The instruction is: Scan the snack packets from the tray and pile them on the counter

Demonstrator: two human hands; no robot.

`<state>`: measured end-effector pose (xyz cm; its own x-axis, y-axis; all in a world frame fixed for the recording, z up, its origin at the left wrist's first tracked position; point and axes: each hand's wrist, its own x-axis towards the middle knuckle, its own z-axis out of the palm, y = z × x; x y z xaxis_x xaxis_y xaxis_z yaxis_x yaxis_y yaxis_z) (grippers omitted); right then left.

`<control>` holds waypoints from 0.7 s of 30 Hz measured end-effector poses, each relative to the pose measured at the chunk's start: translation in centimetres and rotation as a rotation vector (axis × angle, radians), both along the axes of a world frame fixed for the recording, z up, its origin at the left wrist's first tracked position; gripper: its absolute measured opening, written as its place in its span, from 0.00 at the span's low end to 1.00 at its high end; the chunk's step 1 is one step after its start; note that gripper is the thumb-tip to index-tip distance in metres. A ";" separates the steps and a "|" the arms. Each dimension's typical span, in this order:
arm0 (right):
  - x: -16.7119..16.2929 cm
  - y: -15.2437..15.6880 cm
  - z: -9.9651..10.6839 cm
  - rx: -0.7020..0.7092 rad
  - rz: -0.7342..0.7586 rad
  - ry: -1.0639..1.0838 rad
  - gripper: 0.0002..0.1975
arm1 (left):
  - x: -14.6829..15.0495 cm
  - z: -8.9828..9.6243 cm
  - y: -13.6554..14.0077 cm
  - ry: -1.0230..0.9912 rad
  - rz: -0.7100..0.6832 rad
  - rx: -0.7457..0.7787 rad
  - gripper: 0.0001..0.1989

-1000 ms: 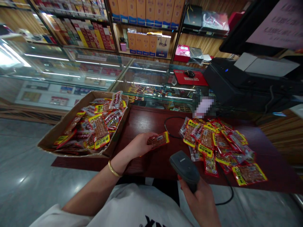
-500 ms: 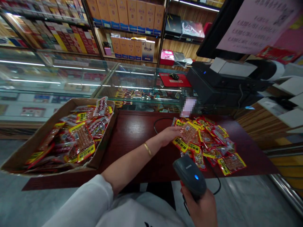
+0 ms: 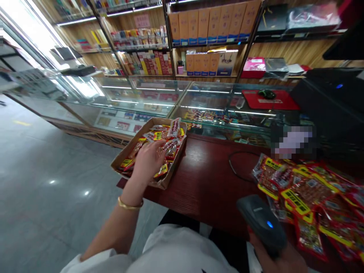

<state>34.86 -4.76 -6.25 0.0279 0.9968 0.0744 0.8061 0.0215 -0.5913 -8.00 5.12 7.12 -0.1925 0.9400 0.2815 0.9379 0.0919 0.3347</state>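
Observation:
My left hand [image 3: 149,158] is over the cardboard box [image 3: 162,183] of snack packets, palm down, its fingers slightly bent and apart. A clear-and-red packet [image 3: 174,128] leans up at the box's far corner, just beyond the fingers; other packets under the hand are partly hidden. In my right hand [image 3: 274,252] is a dark handheld barcode scanner [image 3: 261,222] with a blue light lit, its head pointing up and left. To its right, a loose pile of red-and-yellow snack packets [image 3: 309,189] lies on the counter, running out of view.
The dark red wooden counter [image 3: 203,178] carries the box and the pile. A black cable [image 3: 231,167] curves across it. Behind stand glass display cases [image 3: 159,96], a red mouse pad [image 3: 256,100] with a mouse, and black equipment [image 3: 327,94] at right.
My left hand has left the packet pile and moved left to the box. The view has turned left. The scanner stays in my right hand.

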 end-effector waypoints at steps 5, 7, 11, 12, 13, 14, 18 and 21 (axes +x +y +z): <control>-2.3 1.1 1.4 0.102 0.110 0.023 0.25 | -4.7 -1.3 0.0 0.237 0.216 -0.285 0.41; -2.8 1.0 1.9 0.107 0.135 0.021 0.23 | -3.9 -2.1 0.6 0.288 0.215 -0.337 0.45; -3.5 0.4 2.5 0.134 0.085 -0.008 0.19 | -2.2 -3.4 1.3 0.338 0.145 -0.308 0.47; -3.6 0.2 2.6 0.140 0.073 -0.010 0.18 | -2.0 -3.7 1.4 0.299 0.150 -0.296 0.48; -3.7 0.0 2.6 0.143 0.069 -0.005 0.18 | -1.9 -3.8 1.3 0.235 0.166 -0.272 0.49; -3.8 -0.2 2.6 0.143 0.069 0.003 0.17 | -1.9 -3.8 1.2 0.156 0.185 -0.222 0.49; -3.9 -0.5 2.7 0.144 0.018 0.026 0.22 | -1.8 -2.3 0.6 -0.103 0.201 0.182 0.49; -3.7 -0.4 3.0 0.133 -0.021 0.013 0.28 | -0.7 0.0 0.4 -0.164 0.188 0.447 0.43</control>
<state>31.14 -5.18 -3.23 0.0510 0.9774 0.2049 0.7992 0.0831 -0.5952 -8.68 5.52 7.09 -0.4218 0.6795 0.6003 0.8508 0.0677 0.5211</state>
